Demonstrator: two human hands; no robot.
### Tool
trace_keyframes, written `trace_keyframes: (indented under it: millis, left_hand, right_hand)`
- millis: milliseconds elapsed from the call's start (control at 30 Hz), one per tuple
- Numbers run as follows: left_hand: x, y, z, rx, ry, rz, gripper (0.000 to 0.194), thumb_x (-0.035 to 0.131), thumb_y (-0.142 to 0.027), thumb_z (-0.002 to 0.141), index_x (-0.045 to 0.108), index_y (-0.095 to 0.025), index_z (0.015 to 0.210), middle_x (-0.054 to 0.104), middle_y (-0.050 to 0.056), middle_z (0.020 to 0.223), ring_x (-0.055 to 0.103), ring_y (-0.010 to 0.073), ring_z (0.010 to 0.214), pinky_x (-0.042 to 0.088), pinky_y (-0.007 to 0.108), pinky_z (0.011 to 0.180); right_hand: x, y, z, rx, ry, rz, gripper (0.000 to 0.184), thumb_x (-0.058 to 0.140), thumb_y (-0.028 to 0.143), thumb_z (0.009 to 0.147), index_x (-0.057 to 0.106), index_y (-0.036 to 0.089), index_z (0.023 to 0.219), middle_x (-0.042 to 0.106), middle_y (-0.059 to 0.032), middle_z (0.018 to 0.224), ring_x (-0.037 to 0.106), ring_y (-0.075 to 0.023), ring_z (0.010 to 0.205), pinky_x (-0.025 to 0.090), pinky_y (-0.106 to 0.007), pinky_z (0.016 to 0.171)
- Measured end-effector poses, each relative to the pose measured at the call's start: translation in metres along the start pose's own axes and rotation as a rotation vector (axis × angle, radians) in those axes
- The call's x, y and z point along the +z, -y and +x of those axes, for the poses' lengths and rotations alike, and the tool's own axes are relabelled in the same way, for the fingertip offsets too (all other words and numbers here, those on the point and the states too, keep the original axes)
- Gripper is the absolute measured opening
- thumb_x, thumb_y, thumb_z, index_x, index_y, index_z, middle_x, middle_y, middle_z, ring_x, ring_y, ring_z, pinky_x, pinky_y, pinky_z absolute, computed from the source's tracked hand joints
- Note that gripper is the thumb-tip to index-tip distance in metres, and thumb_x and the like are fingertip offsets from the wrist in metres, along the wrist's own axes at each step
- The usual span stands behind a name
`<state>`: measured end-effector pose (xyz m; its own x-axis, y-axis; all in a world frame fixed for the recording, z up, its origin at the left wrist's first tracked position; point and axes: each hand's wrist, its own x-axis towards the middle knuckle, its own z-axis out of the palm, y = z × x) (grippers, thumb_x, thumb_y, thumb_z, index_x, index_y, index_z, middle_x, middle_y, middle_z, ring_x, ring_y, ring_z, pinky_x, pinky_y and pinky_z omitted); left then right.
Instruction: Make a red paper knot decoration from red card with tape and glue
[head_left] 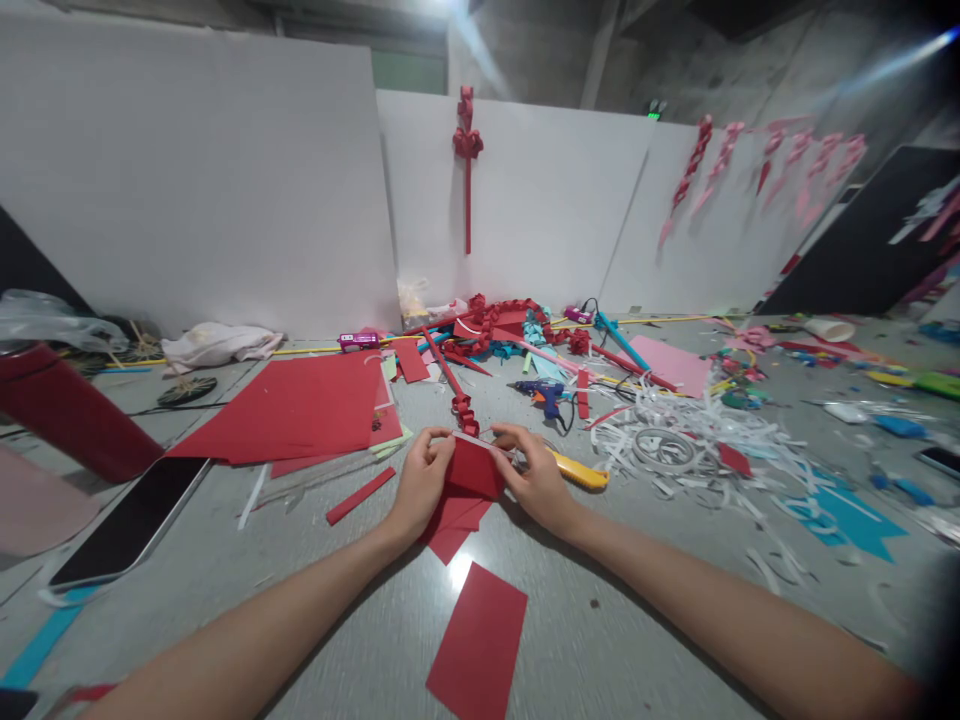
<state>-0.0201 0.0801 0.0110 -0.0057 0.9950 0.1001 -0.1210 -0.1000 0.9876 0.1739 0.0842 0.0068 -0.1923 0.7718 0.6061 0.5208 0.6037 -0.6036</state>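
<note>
My left hand (421,478) pinches the left end of a red paper piece (474,468) between thumb and fingers. At its right end, my right hand (534,478) grips the same piece. A narrow whitish strip (472,439) runs along the top edge of the paper, between both thumbs; whether it is tape I cannot tell. More red paper (454,528) lies just beneath. Closer to me rests a separate red paper sheet (480,640). Beyond my fingers is a curled red paper chain (465,412). A yellow utility knife (581,472) lies beside my right hand.
A blue glue gun (547,393) lies ahead, right of centre. White paper strips (667,440) spread to the right. Large red sheets (292,410), a phone (131,525) and a red bottle (71,410) are on the left. White panels (517,210) stand behind.
</note>
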Motion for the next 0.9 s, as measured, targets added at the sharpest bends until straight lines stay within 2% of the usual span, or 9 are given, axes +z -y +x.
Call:
trace_keyframes:
  millis: [100,200,400,467,600,800,900]
  left_hand:
    - [0.001,-0.002,-0.001,0.035,0.045,0.025,0.036,0.063,-0.053,0.092,0.062,-0.018,0.103,0.072,0.001,0.080,0.065,0.0162,0.067,0.050,0.024,0.062]
    - [0.002,-0.003,-0.001,0.079,0.028,0.080,0.035,0.065,-0.052,0.091,0.065,-0.018,0.101,0.073,0.002,0.085,0.066,0.0172,0.074,0.050,0.024,0.066]
    - [-0.002,0.002,0.002,0.161,-0.021,0.233,0.038,0.059,-0.052,0.095,0.068,-0.017,0.083,0.066,0.000,0.075,0.057,0.0150,0.068,0.043,0.023,0.062]
    - [-0.003,0.005,0.003,0.165,-0.033,0.245,0.038,0.058,-0.052,0.095,0.067,-0.017,0.081,0.064,-0.001,0.073,0.054,0.0145,0.066,0.041,0.023,0.061]
    - [-0.006,0.009,0.006,0.159,-0.051,0.254,0.038,0.059,-0.051,0.095,0.067,-0.017,0.081,0.064,-0.001,0.072,0.054,0.0147,0.065,0.041,0.024,0.061]
    - [-0.007,0.011,0.007,0.142,-0.060,0.247,0.039,0.058,-0.053,0.094,0.069,-0.017,0.083,0.066,0.000,0.072,0.055,0.0157,0.063,0.041,0.024,0.060]
    - [-0.008,0.013,0.007,0.138,-0.072,0.248,0.039,0.058,-0.054,0.094,0.068,-0.017,0.084,0.066,-0.001,0.071,0.055,0.0155,0.060,0.041,0.024,0.058]
  right_hand:
    - [0.001,-0.001,-0.001,-0.025,0.018,0.000,0.027,0.057,0.027,0.101,0.062,0.025,0.127,0.076,-0.0047,0.099,0.067,-0.0235,0.091,0.047,-0.041,0.088]
    - [0.002,-0.002,-0.001,-0.025,0.025,0.003,0.027,0.057,0.025,0.101,0.062,0.025,0.127,0.076,-0.0043,0.101,0.067,-0.0233,0.093,0.047,-0.040,0.089]
    - [-0.001,0.001,-0.002,-0.098,0.063,-0.041,0.028,0.053,0.022,0.102,0.062,0.024,0.128,0.075,-0.0071,0.110,0.067,-0.0243,0.099,0.047,-0.043,0.092]
    - [-0.003,0.006,-0.002,-0.158,0.100,-0.091,0.036,0.058,0.029,0.101,0.057,0.025,0.136,0.072,-0.0098,0.119,0.066,-0.0268,0.106,0.045,-0.045,0.096]
    - [-0.006,0.013,-0.002,-0.268,0.221,-0.209,0.079,0.077,0.049,0.087,0.041,0.023,0.152,0.063,-0.0154,0.139,0.060,-0.0341,0.119,0.040,-0.052,0.102]
    - [-0.005,0.013,-0.003,-0.279,0.248,-0.276,0.087,0.078,0.050,0.085,0.035,0.023,0.156,0.062,-0.0177,0.141,0.060,-0.0355,0.119,0.040,-0.054,0.102]
    - [-0.005,0.014,-0.003,-0.274,0.254,-0.268,0.084,0.078,0.049,0.085,0.038,0.022,0.155,0.062,-0.0173,0.141,0.060,-0.0351,0.120,0.040,-0.054,0.103]
